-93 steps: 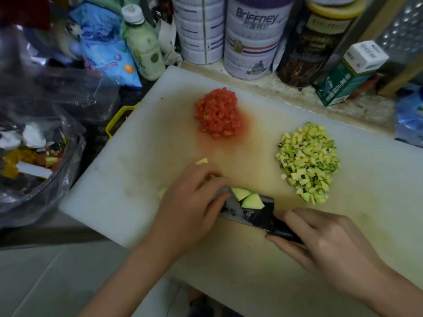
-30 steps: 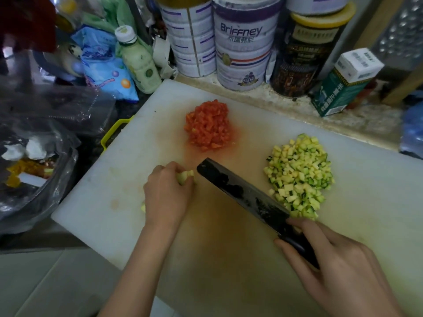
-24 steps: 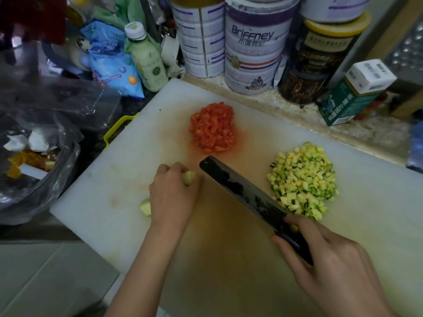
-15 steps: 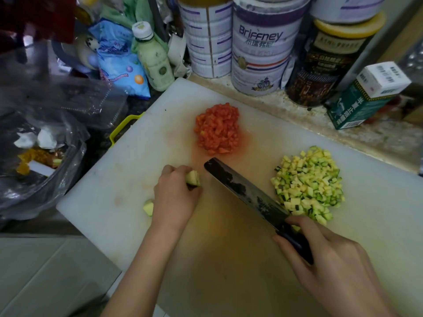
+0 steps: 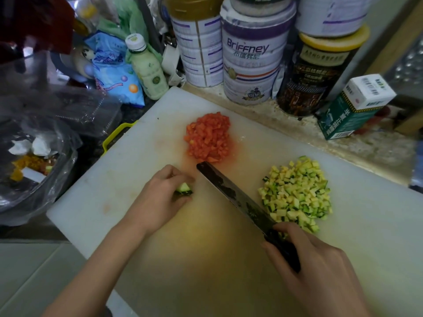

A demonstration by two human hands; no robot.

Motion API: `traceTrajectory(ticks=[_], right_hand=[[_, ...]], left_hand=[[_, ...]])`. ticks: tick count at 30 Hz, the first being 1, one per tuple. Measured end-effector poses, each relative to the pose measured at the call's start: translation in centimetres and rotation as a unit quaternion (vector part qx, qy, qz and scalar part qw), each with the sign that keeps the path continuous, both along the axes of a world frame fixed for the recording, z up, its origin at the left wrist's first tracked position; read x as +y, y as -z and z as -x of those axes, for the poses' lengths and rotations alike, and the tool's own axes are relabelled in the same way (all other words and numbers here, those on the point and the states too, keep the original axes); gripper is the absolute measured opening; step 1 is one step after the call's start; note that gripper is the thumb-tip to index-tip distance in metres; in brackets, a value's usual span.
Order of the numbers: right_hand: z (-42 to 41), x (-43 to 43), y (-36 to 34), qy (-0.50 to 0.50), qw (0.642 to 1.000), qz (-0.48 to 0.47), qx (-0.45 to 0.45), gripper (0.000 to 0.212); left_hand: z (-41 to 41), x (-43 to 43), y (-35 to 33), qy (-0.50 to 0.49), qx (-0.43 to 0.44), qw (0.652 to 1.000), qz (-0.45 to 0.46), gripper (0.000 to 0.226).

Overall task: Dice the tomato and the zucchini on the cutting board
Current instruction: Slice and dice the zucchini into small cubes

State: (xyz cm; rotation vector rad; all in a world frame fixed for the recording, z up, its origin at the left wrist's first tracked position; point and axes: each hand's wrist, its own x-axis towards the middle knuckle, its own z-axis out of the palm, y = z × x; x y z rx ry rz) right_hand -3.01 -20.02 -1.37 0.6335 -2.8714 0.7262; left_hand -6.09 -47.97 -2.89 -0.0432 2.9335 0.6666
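A white cutting board (image 5: pixel 142 145) carries a heap of diced red tomato (image 5: pixel 208 137) at the back and a heap of diced zucchini (image 5: pixel 296 193) on the right. My left hand (image 5: pixel 158 200) is curled on a small zucchini chunk (image 5: pixel 184 189) with dark green skin, pressed to the board. My right hand (image 5: pixel 320 266) grips the black handle of a dark knife (image 5: pixel 233 195). The blade runs diagonally, its tip just below the tomato heap and a little right of the chunk.
Tins (image 5: pixel 251 65), a dark jar (image 5: pixel 320 74), a green carton (image 5: pixel 352 108) and a pale bottle (image 5: pixel 147 69) line the board's far edge. A blue packet (image 5: pixel 114 72) and a plastic bag of scraps (image 5: pixel 34 165) lie to the left, beside a yellow handle (image 5: pixel 114 136).
The knife lifted off the board and swung so its tip points at the tomato. My left hand gathered the zucchini chunk under its fingers; the loose piece at its left is no longer visible.
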Motion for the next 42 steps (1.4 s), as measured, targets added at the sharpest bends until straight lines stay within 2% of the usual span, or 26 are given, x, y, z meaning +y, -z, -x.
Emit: traceTrajectory(ticks=[3,10,16,20,22,25,28,31,36,42], right_hand=[[0.0,0.1,-0.2,-0.003,1.000,0.005,-0.002,0.021],[-0.4,0.7,-0.2,0.004,0.999,0.027,-0.045,0.021],[-1.8,0.7,-1.4,0.040,0.968,0.153,-0.193,0.028],[-3.1,0.7,-1.5,0.064,0.930,0.213,-0.292,0.051],[-3.7,0.7,-1.6,0.058,0.929,0.203,-0.303,0.049],[-4.7,0.1,-2.1,0.069,0.922,0.204,-0.322,0.027],[-5.6,-0.3,-2.1,0.095,0.910,0.225,-0.336,0.028],[-6.1,-0.8,-1.7,0.098,0.899,0.238,-0.354,0.028],[-7.2,-2.2,-1.0,0.112,0.897,0.237,-0.357,0.030],[-7.2,-3.1,-0.6,0.121,0.901,0.241,-0.340,0.033]], left_hand=[[0.8,-0.3,-0.2,0.034,-0.014,0.999,0.014,0.032],[1.0,0.8,-0.4,0.072,-0.008,0.997,0.039,0.027],[-2.7,3.6,0.2,0.149,-0.016,0.988,-0.037,0.028],[-4.9,4.1,1.3,0.155,-0.015,0.986,-0.063,0.029],[-5.7,4.2,1.7,0.150,-0.009,0.986,-0.069,0.035],[-6.7,4.1,2.1,0.123,0.005,0.985,-0.118,0.060],[-7.5,3.8,2.4,0.084,0.015,0.980,-0.182,0.072],[-8.6,3.6,3.2,0.026,0.067,0.967,-0.244,0.064],[-8.9,4.0,4.5,0.010,0.157,0.960,-0.233,0.036],[-8.8,4.0,5.5,0.013,0.175,0.950,-0.257,0.034]])
